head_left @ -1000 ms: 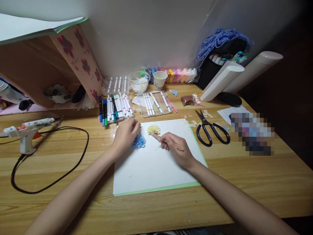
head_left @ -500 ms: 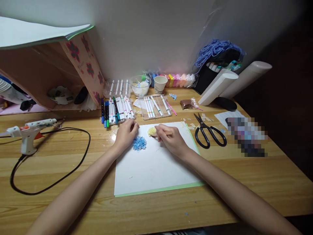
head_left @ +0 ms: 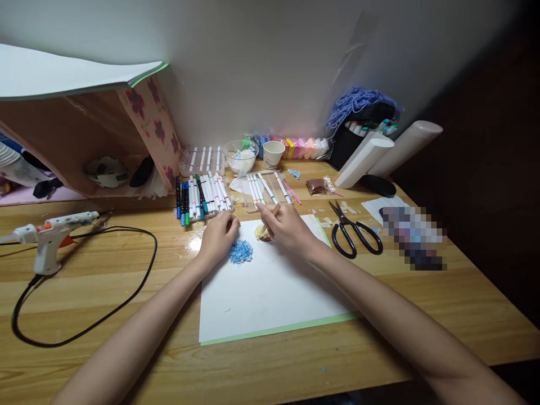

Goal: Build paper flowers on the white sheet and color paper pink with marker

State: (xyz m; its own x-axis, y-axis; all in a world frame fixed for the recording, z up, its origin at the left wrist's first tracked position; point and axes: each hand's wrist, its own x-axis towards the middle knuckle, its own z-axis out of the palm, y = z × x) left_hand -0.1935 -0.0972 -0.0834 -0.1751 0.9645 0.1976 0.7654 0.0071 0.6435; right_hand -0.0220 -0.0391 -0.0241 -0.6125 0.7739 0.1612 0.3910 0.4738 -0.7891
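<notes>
Loose yellow shredded heap (head_left: 259, 230) near the white sheet's (head_left: 270, 298) far edge looks light, crumbly, easily scattered, likely better nudged at its rim than gripped; right hand (head_left: 289, 226) pinches a thin wooden stick (head_left: 266, 237) against it; left hand (head_left: 218, 236), fingertips bunched, rests beside the blue shredded heap (head_left: 241, 251).

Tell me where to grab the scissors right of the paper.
By the two black handle loops. The scissors lie flat on the table, slightly open, blades pointing away toward the wall, loops nearest the person. Come from the near right side, probably with the right hand once it lets go of its stick.
</notes>
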